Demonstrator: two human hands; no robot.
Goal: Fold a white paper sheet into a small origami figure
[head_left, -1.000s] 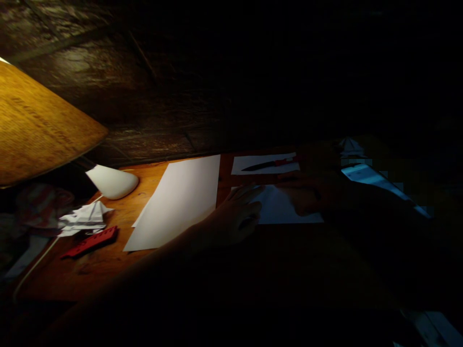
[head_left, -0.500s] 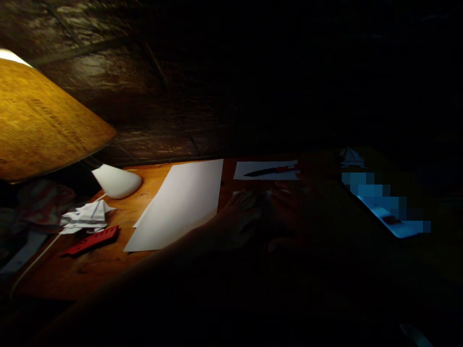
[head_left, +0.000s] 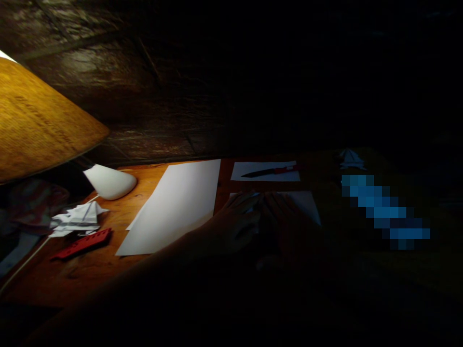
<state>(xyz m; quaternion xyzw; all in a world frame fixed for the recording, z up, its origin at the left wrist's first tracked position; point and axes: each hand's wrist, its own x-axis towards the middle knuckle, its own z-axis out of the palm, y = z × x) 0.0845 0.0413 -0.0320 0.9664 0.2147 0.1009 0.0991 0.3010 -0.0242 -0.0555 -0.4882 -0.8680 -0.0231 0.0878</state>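
Note:
My left hand and my right hand sit close together on a folded white paper sheet, in deep shadow. The fingers of both hands lie over the paper and hide most of it. Only its far edge and right corner show. My left forearm crosses the front of the wooden table. Beyond my hands, a dark-bladed knife with a red handle lies on a separate white sheet.
A large white paper stack lies left of my hands. Further left are crumpled paper, a red ruler-like strip and a white lamp bulb under a tan lampshade. A small paper fold and a pixelated blue patch lie right.
My right hand has moved left and closer to my left hand, uncovering the paper's right corner. The view has shifted slightly, and the bright blue-white object at right is now a pixelated patch.

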